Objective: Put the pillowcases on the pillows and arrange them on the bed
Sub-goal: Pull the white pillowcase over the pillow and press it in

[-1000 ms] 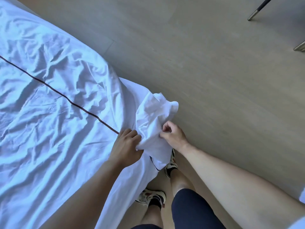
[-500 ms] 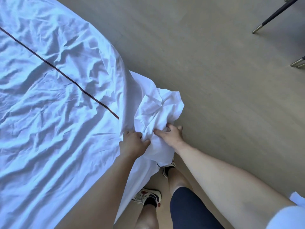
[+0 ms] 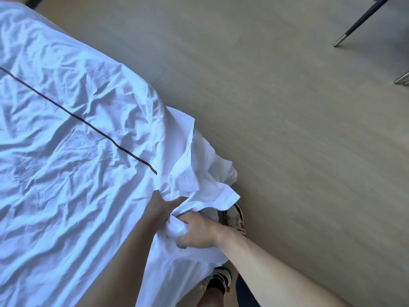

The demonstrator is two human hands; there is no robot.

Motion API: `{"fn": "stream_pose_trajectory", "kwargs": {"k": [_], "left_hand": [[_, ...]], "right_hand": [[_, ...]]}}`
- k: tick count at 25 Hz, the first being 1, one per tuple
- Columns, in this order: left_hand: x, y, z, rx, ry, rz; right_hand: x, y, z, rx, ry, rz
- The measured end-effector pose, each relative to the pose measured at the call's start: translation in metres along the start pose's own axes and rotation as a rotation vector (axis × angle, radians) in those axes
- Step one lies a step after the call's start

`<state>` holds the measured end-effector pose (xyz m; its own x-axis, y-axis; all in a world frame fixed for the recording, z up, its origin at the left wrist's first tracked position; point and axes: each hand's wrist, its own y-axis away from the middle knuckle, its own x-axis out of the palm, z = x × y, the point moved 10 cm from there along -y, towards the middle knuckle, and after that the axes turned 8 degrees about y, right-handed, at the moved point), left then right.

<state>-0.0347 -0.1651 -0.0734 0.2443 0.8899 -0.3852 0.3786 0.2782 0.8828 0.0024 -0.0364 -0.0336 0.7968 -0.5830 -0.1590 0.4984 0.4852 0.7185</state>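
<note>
Two hands are buried in one crumpled white cotton pillowcase [image 3: 199,173], which sits bunched at the corner of the bed, half on the mattress edge and half hanging over the floor. The left hand [image 3: 160,207] is closed, its fingers pinching a fold of the cloth; the right hand [image 3: 195,231] is curled tight around a wad of the same fabric just beside it. No pillow is in view, so I judge the work to be at the stage of finding the opening. The chief risk is that the grips have caught the wrinkled white bedsheet with a thin dark stripe [image 3: 66,129] along with the case, since both are white and lie touching; a pull would then drag the sheet off the corner. The loose end also droops toward the pale wood-look floor [image 3: 287,151] and the person's patterned sneakers [image 3: 234,218], where it could be trodden on or soiled. Dark metal chair legs [image 3: 358,21] stand well apart, no hazard.
</note>
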Motion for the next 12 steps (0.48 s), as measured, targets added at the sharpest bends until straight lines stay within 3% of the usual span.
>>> {"fn": "stream_pose_trajectory", "kwargs": {"k": [3, 5, 6, 8, 10, 12], "left_hand": [[-0.018, 0.018, -0.021, 0.078, 0.143, 0.004], [-0.033, 0.043, -0.039, 0.197, 0.237, -0.002], [-0.044, 0.061, -0.047, 0.251, 0.325, 0.007], [-0.066, 0.1, -0.056, 0.323, 0.458, 0.062], [-0.089, 0.14, -0.057, 0.415, 0.473, 0.135], [-0.111, 0.169, -0.045, 0.469, 0.464, 0.161]], "right_hand": [[-0.017, -0.008, 0.024, -0.055, -0.073, 0.011], [-0.023, 0.002, 0.043, -0.132, -0.547, -0.011], [-0.025, 0.012, 0.051, -0.096, -0.849, -0.017], [-0.023, 0.023, 0.061, -0.011, -1.169, -0.017], [-0.032, 0.029, 0.092, -0.03, -1.205, -0.093], [-0.031, 0.029, 0.135, -0.045, -1.089, -0.088]]}}
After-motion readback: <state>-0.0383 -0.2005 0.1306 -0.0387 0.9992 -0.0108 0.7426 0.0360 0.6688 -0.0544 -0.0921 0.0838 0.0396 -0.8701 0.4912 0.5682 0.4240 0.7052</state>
